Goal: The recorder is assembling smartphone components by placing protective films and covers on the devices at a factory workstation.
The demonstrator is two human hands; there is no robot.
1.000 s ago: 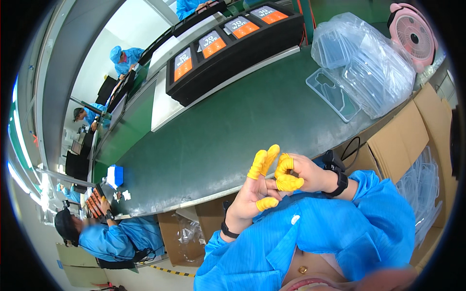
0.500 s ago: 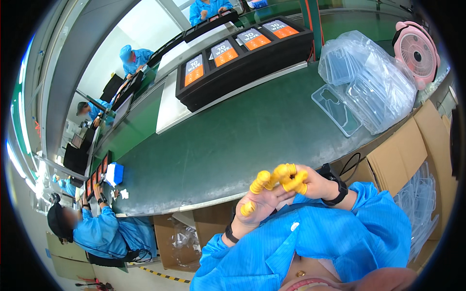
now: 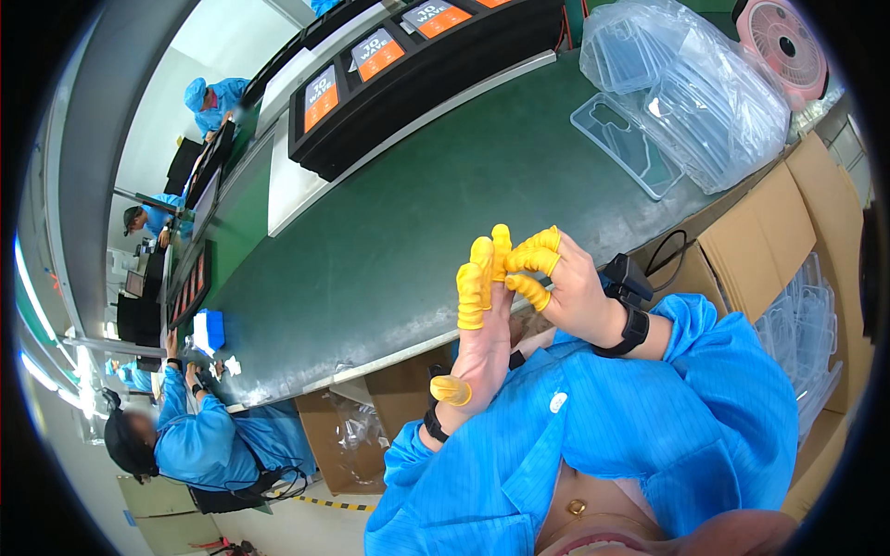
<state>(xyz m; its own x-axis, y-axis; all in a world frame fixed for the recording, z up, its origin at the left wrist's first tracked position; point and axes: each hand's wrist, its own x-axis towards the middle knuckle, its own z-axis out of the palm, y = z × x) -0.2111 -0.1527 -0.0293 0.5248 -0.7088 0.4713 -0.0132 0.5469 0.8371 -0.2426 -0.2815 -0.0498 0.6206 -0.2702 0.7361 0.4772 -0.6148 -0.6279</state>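
Note:
My left hand is raised at the bench's near edge with its fingers stretched out and its thumb apart. Yellow rubber finger cots cover its thumb and several fingers. My right hand, also wearing yellow cots, closes its thumb and fingers at a finger cot on one of the left fingers. The exact pinch is partly hidden behind the right fingertips. Both wrists carry black bands.
On the green bench, black trays hold orange-and-grey boxes. Clear plastic cases in a bag lie beside a pink fan. Cardboard cartons stand at the right. A co-worker sits at the left, others farther back.
Both hands have risen toward the bench. The left fingers have straightened upward, and the right hand has come to a left fingertip. The whole view has tilted down.

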